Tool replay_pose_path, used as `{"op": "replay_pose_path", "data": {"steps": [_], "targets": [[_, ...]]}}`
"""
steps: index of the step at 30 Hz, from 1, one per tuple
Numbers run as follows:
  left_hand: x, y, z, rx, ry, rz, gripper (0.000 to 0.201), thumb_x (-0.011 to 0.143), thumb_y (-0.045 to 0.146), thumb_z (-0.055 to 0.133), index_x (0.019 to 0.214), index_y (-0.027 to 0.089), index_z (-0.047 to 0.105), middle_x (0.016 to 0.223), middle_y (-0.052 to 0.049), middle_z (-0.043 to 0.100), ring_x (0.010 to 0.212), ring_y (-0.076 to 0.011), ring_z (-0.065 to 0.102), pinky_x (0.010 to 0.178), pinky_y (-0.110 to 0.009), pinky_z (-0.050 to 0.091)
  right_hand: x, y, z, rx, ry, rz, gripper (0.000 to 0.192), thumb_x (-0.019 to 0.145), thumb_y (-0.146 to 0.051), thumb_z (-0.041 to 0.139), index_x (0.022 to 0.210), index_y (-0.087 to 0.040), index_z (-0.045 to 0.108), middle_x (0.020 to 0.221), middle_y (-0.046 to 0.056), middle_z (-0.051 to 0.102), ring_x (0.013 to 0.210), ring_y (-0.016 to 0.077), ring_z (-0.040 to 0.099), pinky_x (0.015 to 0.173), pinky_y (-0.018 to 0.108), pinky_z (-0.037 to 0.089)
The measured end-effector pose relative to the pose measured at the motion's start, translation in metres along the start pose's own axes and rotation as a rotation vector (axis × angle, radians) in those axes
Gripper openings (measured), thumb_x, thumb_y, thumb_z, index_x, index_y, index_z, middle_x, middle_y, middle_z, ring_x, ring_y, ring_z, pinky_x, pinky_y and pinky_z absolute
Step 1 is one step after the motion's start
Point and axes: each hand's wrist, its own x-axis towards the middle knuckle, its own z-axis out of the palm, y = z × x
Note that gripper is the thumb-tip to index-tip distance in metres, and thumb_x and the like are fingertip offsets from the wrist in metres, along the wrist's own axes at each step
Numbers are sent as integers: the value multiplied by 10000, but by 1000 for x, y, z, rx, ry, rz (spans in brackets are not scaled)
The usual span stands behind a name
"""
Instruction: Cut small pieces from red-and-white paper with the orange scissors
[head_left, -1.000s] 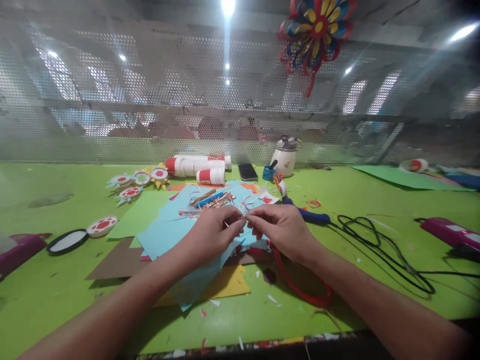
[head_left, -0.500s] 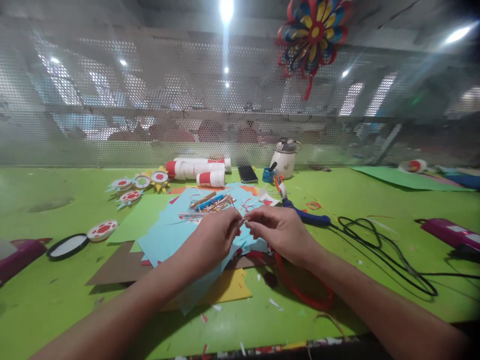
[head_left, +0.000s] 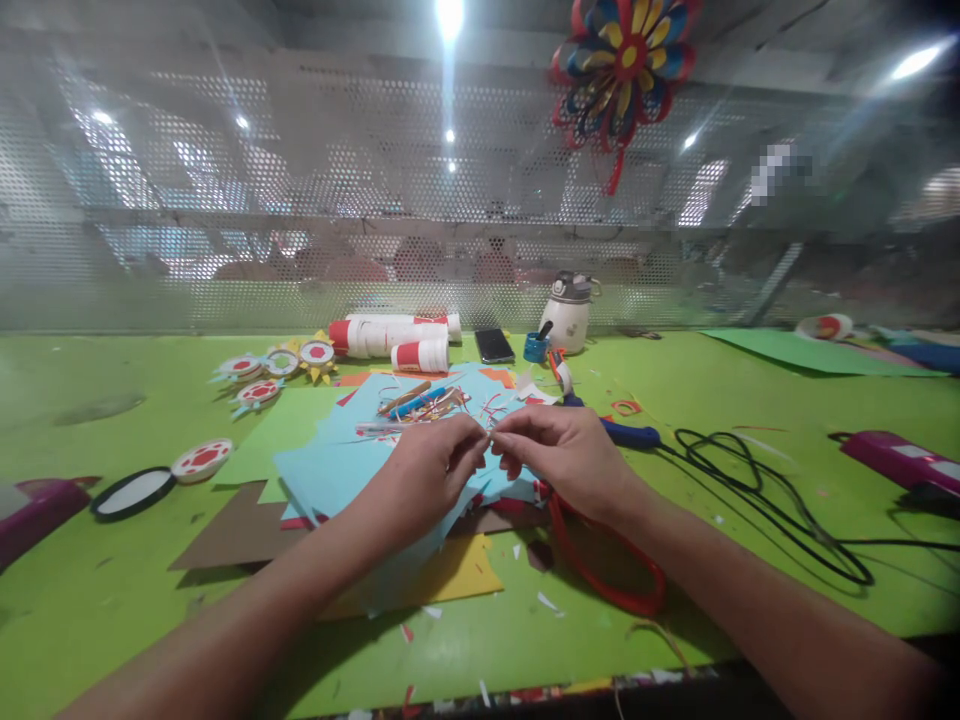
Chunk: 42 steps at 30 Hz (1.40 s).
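While my left hand (head_left: 431, 470) and right hand (head_left: 566, 455) pinch a tiny paper strip (head_left: 489, 437) in a tight grip above the blue paper (head_left: 337, 470), the green tabletop (head_left: 712, 400) is messy. Behind it stands a holey metal wall (head_left: 300, 200).

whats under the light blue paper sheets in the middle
Under the light blue paper sheets lie a brown card sheet, a yellow paper sheet and a pale green sheet. How far each reaches underneath is covered.
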Motion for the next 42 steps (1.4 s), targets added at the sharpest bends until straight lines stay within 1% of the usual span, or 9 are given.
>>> {"op": "replay_pose_path", "data": {"steps": [5, 8, 11, 14, 20, 24, 32, 37, 42], "targets": [[1, 4, -3, -209, -91, -109, 259, 867, 306, 449, 674, 176, 565, 632, -13, 595, 548, -123, 518, 548, -257, 387, 0, 1, -1, -1, -9, -8, 121, 794, -202, 595, 711, -140, 659, 565, -11, 597, 499, 104, 557, 490, 233, 486], [2, 2, -4, -322, -141, -140, 250, 863, 311, 452, 701, 168, 578, 644, -18, 598, 552, -125, 524, 548, -264, 413, 0, 1, -4, -31, -63, -19, 123, 801, -194, 589, 728, -135, 668, 565, -10, 604, 497, 102, 565, 479, 222, 485], [2, -1, -4, -343, -173, -147, 228, 860, 300, 456, 727, 163, 582, 651, -19, 600, 570, -130, 527, 560, -270, 419, 1, 1, -8, -82, -122, -32, 137, 808, -175, 577, 746, -122, 687, 550, -10, 604, 477, 99, 564, 439, 200, 469], [2, -1, -4, -266, -170, -124, 211, 859, 279, 453, 731, 167, 578, 644, -11, 591, 576, -129, 520, 563, -265, 401, 2, 1, -9, -155, -127, -67, 139, 806, -153, 575, 738, -122, 692, 547, -14, 596, 473, 99, 559, 433, 195, 450], [1, 2, -2, -23, -96, -38, 205, 854, 246, 448, 700, 172, 560, 631, 6, 572, 601, -134, 506, 570, -265, 367, 2, 2, -10, -271, -116, -149, 134, 809, -137, 583, 744, -121, 699, 567, -2, 612, 506, 110, 560, 500, 223, 435], [2, 0, -1, -19, -95, -12, 200, 867, 251, 442, 726, 171, 560, 651, 6, 590, 598, -125, 516, 572, -261, 374, 2, 3, -11, -283, -124, -153, 127, 808, -136, 592, 738, -115, 696, 571, -1, 612, 500, 106, 557, 491, 216, 435], [0, -1, -1, 2, -107, 14, 201, 873, 225, 435, 728, 167, 563, 656, 4, 591, 602, -123, 516, 568, -264, 367, 3, 4, -9, -223, -161, -74, 136, 817, -138, 571, 726, -116, 670, 555, -9, 600, 472, 97, 570, 449, 185, 469], [1, -3, -1, 72, -70, 48, 180, 861, 215, 446, 727, 169, 558, 634, 9, 567, 592, -124, 485, 566, -266, 343, 0, 3, -7, -247, -124, -86, 154, 823, -155, 568, 714, -122, 671, 524, -14, 593, 469, 100, 550, 480, 206, 462], [0, -4, 1, 132, -44, 48, 180, 858, 205, 426, 719, 173, 535, 635, 5, 550, 592, -129, 469, 559, -265, 323, -2, 5, -4, -287, -91, -129, 155, 834, -152, 556, 725, -129, 663, 538, -17, 595, 479, 102, 554, 476, 199, 447]]}}
